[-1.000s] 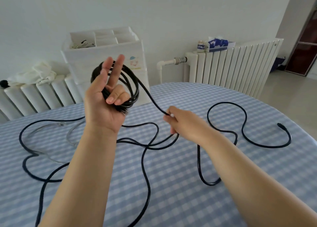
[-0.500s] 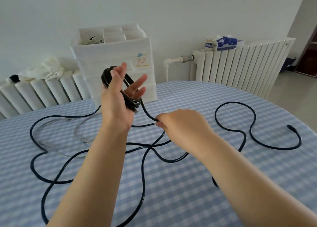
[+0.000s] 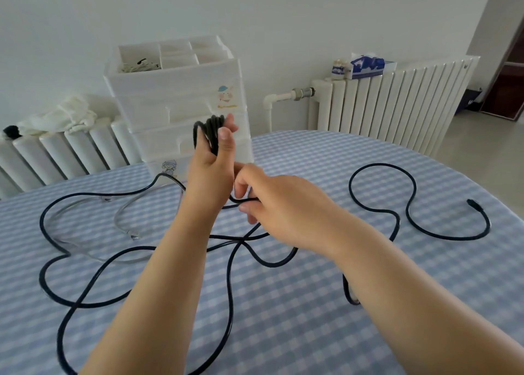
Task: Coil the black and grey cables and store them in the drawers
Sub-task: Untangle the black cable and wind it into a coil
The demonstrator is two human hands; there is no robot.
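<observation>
holding the wound loops upright, the left hand [image 3: 211, 159] grips the black cable [image 3: 229, 275] as a spool. the right hand [image 3: 272, 204] pinches the slack beside it, likely feeding another turn.

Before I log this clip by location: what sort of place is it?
Most likely a room in a home. A table under a blue checked cloth stands by white wall radiators, one with a tissue box on top, and a small plastic drawer unit sits on the table.
</observation>
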